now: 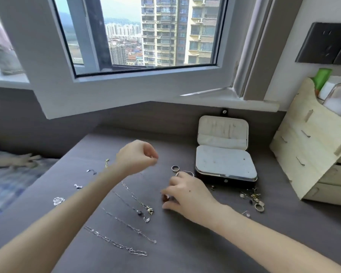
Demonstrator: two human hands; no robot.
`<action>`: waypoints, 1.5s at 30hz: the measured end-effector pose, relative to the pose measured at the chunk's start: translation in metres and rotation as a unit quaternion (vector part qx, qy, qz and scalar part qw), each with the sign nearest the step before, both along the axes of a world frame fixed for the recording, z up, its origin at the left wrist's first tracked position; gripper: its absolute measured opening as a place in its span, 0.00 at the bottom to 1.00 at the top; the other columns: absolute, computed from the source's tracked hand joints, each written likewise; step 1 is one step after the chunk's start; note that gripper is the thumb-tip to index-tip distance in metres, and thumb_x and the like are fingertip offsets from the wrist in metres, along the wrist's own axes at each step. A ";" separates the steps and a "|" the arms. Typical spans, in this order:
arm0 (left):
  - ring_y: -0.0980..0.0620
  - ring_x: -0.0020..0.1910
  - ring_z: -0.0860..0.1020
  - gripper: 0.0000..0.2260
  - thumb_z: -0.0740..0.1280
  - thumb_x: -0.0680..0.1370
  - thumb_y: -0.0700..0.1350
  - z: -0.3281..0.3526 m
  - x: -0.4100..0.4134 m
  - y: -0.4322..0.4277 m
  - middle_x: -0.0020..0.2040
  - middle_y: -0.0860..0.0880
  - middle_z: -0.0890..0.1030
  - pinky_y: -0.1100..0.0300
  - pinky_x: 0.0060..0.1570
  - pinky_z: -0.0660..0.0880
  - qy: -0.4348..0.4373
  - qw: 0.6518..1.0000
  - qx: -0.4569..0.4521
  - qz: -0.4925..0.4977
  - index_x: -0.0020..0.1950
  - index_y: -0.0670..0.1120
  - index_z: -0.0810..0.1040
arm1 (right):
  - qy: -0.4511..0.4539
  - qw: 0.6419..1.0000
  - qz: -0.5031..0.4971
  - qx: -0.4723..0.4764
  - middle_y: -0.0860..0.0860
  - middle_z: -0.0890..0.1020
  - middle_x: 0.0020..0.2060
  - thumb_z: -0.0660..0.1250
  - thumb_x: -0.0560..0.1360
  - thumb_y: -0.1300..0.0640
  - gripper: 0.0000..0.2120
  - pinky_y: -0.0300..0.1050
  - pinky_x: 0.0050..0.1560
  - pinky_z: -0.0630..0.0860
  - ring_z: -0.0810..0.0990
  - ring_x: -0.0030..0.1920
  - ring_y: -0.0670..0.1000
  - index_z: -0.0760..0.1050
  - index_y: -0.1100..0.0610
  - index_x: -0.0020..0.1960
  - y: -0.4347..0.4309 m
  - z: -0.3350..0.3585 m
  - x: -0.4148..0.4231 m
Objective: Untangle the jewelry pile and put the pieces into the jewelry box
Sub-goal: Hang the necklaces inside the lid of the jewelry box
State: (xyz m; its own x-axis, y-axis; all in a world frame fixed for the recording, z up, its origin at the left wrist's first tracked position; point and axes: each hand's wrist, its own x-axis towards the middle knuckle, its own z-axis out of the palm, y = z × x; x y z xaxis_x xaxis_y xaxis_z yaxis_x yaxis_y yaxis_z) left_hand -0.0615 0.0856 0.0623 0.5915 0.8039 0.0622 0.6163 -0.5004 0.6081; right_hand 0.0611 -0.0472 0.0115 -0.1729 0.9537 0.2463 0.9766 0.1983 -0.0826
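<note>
An open jewelry box (225,164) with a pale lining stands on the grey table (185,243). My left hand (136,156) hovers above the table with fingers curled and pinched together; a very thin chain may hang from it, too faint to be sure. My right hand (187,194) rests on the table, its fingertips pinching a small dark piece (165,197). Several chains (126,223) lie stretched out side by side in front of me. A ring (175,168) lies near the box. A small tangled pile (254,199) sits to the right of my right hand.
Small earrings and charms (77,186) lie scattered along the table's left part. A wooden drawer organiser (315,154) stands at the right, close to the box. The window sill and wall run behind the table. A bed lies off the left edge.
</note>
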 end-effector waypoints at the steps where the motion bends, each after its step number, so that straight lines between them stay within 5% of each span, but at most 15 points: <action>1: 0.60 0.30 0.72 0.03 0.66 0.63 0.51 -0.002 -0.007 -0.002 0.28 0.58 0.76 0.63 0.35 0.67 -0.014 1.000 -0.019 -0.013 0.33 0.55 0.79 | -0.020 1.000 0.000 0.022 0.50 0.77 0.31 0.62 0.69 0.47 0.14 0.41 0.29 0.70 0.75 0.34 0.54 0.82 0.52 0.35 0.000 -0.005 -0.002; 6: 0.59 0.37 0.76 0.08 0.67 0.72 0.40 -0.014 -0.028 -0.015 0.38 0.56 0.81 0.65 0.39 0.70 0.013 0.997 -0.006 -0.073 0.43 0.52 0.83 | -0.091 0.992 -0.005 0.091 0.48 0.74 0.29 0.72 0.66 0.57 0.09 0.41 0.27 0.66 0.74 0.30 0.51 0.75 0.53 0.30 0.003 -0.015 -0.007; 10: 0.55 0.44 0.78 0.10 0.66 0.72 0.38 -0.020 -0.033 -0.020 0.45 0.53 0.83 0.72 0.41 0.68 -0.025 0.994 -0.057 -0.092 0.46 0.50 0.83 | 0.069 0.991 -0.076 0.089 0.51 0.78 0.34 0.57 0.76 0.56 0.13 0.45 0.36 0.72 0.77 0.35 0.54 0.78 0.57 0.39 0.011 0.000 -0.008; 13: 0.58 0.41 0.76 0.08 0.67 0.70 0.39 -0.018 -0.033 -0.024 0.44 0.51 0.83 0.71 0.40 0.69 -0.103 0.979 -0.135 -0.115 0.45 0.48 0.83 | 0.163 0.981 -0.109 0.015 0.49 0.77 0.38 0.56 0.81 0.58 0.11 0.49 0.45 0.70 0.76 0.42 0.55 0.76 0.59 0.47 0.014 0.027 -0.003; 18: 0.61 0.36 0.74 0.05 0.69 0.74 0.38 -0.011 -0.025 -0.025 0.33 0.57 0.80 0.72 0.37 0.69 -0.163 0.965 -0.165 -0.123 0.45 0.45 0.84 | 0.209 0.970 -0.122 -0.020 0.50 0.80 0.37 0.56 0.80 0.59 0.11 0.49 0.46 0.73 0.77 0.41 0.53 0.72 0.53 0.40 0.018 0.056 -0.001; 25: 0.60 0.37 0.74 0.02 0.72 0.73 0.41 -0.009 -0.019 -0.025 0.36 0.52 0.79 0.66 0.40 0.70 -0.180 0.966 -0.127 -0.136 0.43 0.46 0.84 | 0.206 0.969 -0.130 -0.029 0.49 0.80 0.36 0.58 0.79 0.60 0.10 0.46 0.43 0.73 0.78 0.40 0.52 0.74 0.56 0.40 0.021 0.073 -0.003; 31: 0.65 0.27 0.70 0.03 0.72 0.74 0.40 -0.005 -0.017 -0.026 0.36 0.51 0.78 0.74 0.30 0.64 -0.243 0.945 -0.164 -0.148 0.45 0.42 0.84 | 0.193 0.974 -0.119 -0.025 0.48 0.79 0.34 0.59 0.78 0.60 0.10 0.47 0.43 0.74 0.77 0.38 0.51 0.74 0.55 0.40 0.022 0.079 0.000; 35: 0.56 0.41 0.75 0.02 0.72 0.69 0.43 -0.007 -0.012 -0.026 0.39 0.47 0.81 0.65 0.43 0.68 -0.281 0.920 -0.235 -0.136 0.39 0.46 0.83 | 0.165 0.980 -0.109 -0.017 0.52 0.79 0.37 0.59 0.78 0.61 0.09 0.46 0.43 0.71 0.76 0.40 0.53 0.77 0.60 0.43 0.021 0.087 -0.003; 38: 0.58 0.37 0.74 0.06 0.70 0.72 0.37 -0.013 -0.005 -0.026 0.37 0.50 0.79 0.72 0.36 0.68 -0.286 0.924 -0.237 -0.093 0.37 0.45 0.80 | 0.160 0.982 -0.099 0.002 0.49 0.77 0.35 0.59 0.78 0.61 0.09 0.46 0.43 0.71 0.75 0.38 0.50 0.76 0.59 0.42 0.019 0.096 -0.007; 42: 0.62 0.31 0.73 0.05 0.68 0.73 0.37 -0.025 -0.002 -0.021 0.33 0.53 0.79 0.70 0.33 0.67 -0.253 0.948 -0.190 -0.040 0.38 0.46 0.79 | 0.234 0.967 -0.096 0.029 0.44 0.75 0.28 0.59 0.78 0.63 0.11 0.33 0.34 0.66 0.71 0.28 0.41 0.75 0.58 0.38 0.008 0.117 -0.009; 45: 0.53 0.36 0.78 0.03 0.68 0.74 0.36 -0.033 -0.005 -0.014 0.37 0.47 0.80 0.65 0.36 0.70 -0.308 0.910 -0.277 -0.008 0.41 0.42 0.77 | 0.360 0.925 -0.114 0.032 0.48 0.77 0.27 0.59 0.79 0.64 0.12 0.35 0.30 0.67 0.70 0.27 0.44 0.76 0.61 0.39 -0.009 0.137 -0.004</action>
State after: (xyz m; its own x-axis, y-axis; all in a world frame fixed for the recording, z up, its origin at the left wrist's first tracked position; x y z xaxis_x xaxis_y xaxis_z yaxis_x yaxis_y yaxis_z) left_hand -0.0662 0.0721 0.0297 0.5934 0.8045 -0.0265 0.0679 -0.0172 0.9975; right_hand 0.0567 -0.0563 0.1483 0.2615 0.9249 0.2761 0.6900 0.0209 -0.7235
